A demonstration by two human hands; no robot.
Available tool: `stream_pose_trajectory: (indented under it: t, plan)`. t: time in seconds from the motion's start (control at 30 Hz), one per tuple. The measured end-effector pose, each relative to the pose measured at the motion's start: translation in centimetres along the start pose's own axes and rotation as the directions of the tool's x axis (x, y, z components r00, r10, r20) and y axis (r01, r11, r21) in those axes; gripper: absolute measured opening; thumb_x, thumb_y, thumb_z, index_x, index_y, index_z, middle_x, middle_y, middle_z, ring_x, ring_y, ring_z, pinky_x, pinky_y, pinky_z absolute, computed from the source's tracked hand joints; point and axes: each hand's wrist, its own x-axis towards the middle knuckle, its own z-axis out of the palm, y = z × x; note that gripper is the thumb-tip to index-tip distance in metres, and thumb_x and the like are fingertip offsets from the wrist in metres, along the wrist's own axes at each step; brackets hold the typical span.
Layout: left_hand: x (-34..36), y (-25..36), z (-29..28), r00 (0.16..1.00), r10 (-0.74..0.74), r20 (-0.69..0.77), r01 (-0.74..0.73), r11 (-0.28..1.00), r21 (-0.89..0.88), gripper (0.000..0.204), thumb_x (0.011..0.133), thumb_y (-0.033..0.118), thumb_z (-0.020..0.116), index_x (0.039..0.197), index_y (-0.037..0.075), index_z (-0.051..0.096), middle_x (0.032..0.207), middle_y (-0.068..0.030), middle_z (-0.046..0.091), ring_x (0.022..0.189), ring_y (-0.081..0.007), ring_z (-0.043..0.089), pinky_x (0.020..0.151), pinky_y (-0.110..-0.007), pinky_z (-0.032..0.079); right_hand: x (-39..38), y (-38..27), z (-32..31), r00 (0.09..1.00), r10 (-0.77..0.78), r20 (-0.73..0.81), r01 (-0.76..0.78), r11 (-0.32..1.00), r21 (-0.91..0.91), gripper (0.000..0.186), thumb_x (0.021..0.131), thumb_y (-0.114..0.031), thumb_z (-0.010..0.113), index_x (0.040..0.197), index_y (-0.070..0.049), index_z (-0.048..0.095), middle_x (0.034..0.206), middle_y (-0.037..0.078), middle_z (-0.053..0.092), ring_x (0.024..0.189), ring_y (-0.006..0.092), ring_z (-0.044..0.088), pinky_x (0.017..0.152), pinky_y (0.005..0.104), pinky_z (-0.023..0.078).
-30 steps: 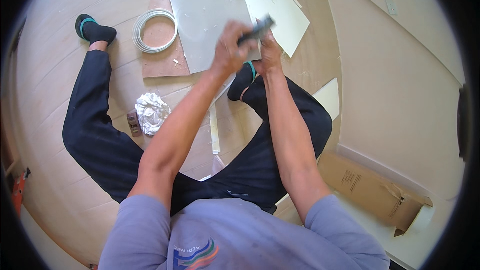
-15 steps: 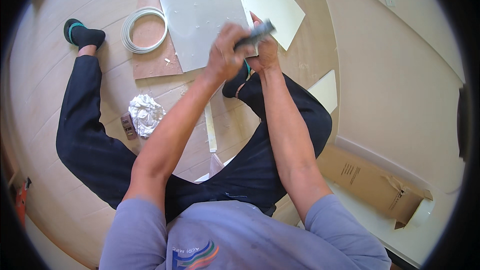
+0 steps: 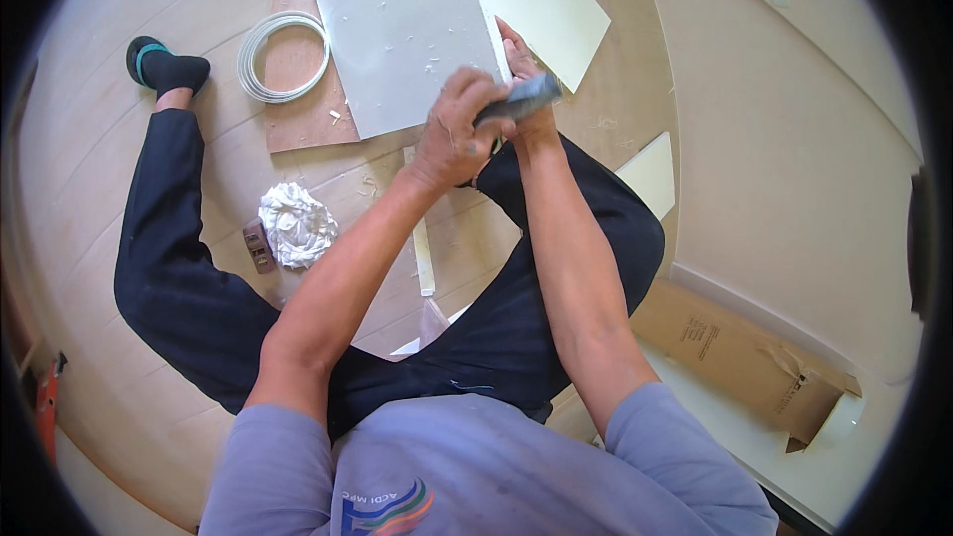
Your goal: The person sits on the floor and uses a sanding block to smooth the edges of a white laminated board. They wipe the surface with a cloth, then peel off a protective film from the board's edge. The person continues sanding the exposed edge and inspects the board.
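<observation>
2 printed bits: striped logo (image 3: 392, 511) on the greyish shirt (image 3: 516, 462), tiny text on the cardboard box (image 3: 735, 362). Left hand (image 3: 459, 129)'s reaching out, curled round a blurry dark tool (image 3: 528, 97) by the grey panel (image 3: 407, 40)'s corner; right hand (image 3: 524, 62)'s at its edge, can't tell how closed.

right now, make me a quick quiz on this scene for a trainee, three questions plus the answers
1. Which hand grips the dark tool?
a) left
b) right
c) neither

2. True or false: the coiled white strip lies partly on the brown board.

3. On which side of the crumpled white bundle, as seen in the picture, is the small brown object?

Key:
1. a, the left hand
2. True
3. Left
</observation>
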Motion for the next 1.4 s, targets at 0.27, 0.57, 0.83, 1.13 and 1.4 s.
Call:
stream_pose_trajectory:
  t: [0.27,0.57,0.83,1.13,1.4]
  plan:
    - [4.2,-3.1,-3.1,0.958,-0.101,-0.267,0.123,0.990,0.068,0.039,0.076,0.001,0.080,0.111,0.003,0.063,0.103,-0.0144,0.062,0.091,-0.0334,0.062,0.079,-0.040,0.053,-0.1,0.8,3.0,0.994,0.106,-0.037,-0.103,0.991,0.082,0.041,0.110,-0.020,0.048,0.149,-0.008,0.051,0.131,0.009,0.065,0.115,0.0203,0.066,0.101,0.0375,0.055]
    - [7.3,-3.2,-5.9,0.963,0.163,-0.214,-0.079,0.932,0.353,0.031,0.085,0.010,0.078,0.113,0.003,0.066,0.103,-0.0116,0.064,0.083,-0.0255,0.064,0.076,-0.038,0.053,-1.1,2.3,4.0,0.999,0.051,0.004,-0.051,0.999,0.001,0.041,0.112,-0.028,0.049,0.148,-0.010,0.052,0.134,0.007,0.064,0.118,0.0190,0.065,0.101,0.0364,0.054]
    - [-2.1,3.9,-3.8,0.976,-0.213,-0.050,0.212,0.977,-0.035,0.036,0.083,0.004,0.077,0.116,0.004,0.062,0.109,-0.0128,0.059,0.107,-0.0261,0.061,0.091,-0.037,0.051,-1.6,1.6,4.6,0.996,-0.031,0.083,0.036,0.998,-0.056,0.049,0.111,-0.032,0.053,0.149,-0.003,0.048,0.131,0.011,0.064,0.115,0.0187,0.065,0.099,0.0341,0.054]
    - [2.8,0.9,-6.0,0.950,-0.217,-0.226,0.256,0.953,0.163,0.031,0.084,0.013,0.080,0.110,0.002,0.067,0.107,-0.0161,0.064,0.091,-0.0322,0.065,0.081,-0.042,0.054,-0.9,2.9,5.2,0.998,-0.001,0.060,0.000,1.000,0.019,0.039,0.111,-0.030,0.051,0.144,-0.009,0.054,0.135,0.008,0.062,0.119,0.0178,0.062,0.103,0.0333,0.051]
    - [5.3,-0.1,-6.2,0.958,-0.130,-0.255,0.186,0.960,0.209,0.031,0.083,0.011,0.080,0.110,0.004,0.067,0.104,-0.0152,0.063,0.087,-0.0330,0.065,0.079,-0.042,0.054,-0.9,2.8,5.2,0.994,0.048,0.098,-0.055,0.997,0.061,0.038,0.112,-0.025,0.046,0.146,-0.011,0.055,0.131,0.007,0.064,0.116,0.0181,0.064,0.100,0.0341,0.053]
